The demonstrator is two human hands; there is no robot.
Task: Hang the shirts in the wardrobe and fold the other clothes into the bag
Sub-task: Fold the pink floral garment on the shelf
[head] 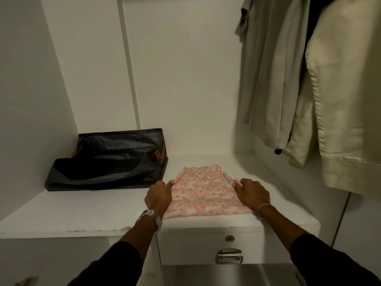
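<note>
Gripping the garment (203, 190) at both side edges, we have it lying flat on the white shelf (82, 209), near the front edge and right of centre. It is a pink-and-cream floral piece, narrower at its far end, where a gathered band shows. Our left hand (157, 196) holds the left edge, thumb on top of the cloth and fingers (159, 185) curled toward it; a metal watch (149, 217) sits on that wrist. Our right hand (252, 193) holds the right edge, fingers bent down onto the cloth, with a thin bracelet (262, 207) on the wrist. Both sleeves are dark.

Left of the garment and farther back, a black bag (107, 162) rests on the same shelf against the wardrobe's back wall, its mouth open and brown handles (157, 155) showing at the sides. It lies just beside the garment's far left corner, apart from it.

Below the shelf's front, right under the garment, a white drawer (195, 246) shows a round lock and a metal pull (228, 255).

At the right, pale shirts (272, 79) hang in the wardrobe, a cream one (346, 100) nearest us.
</note>
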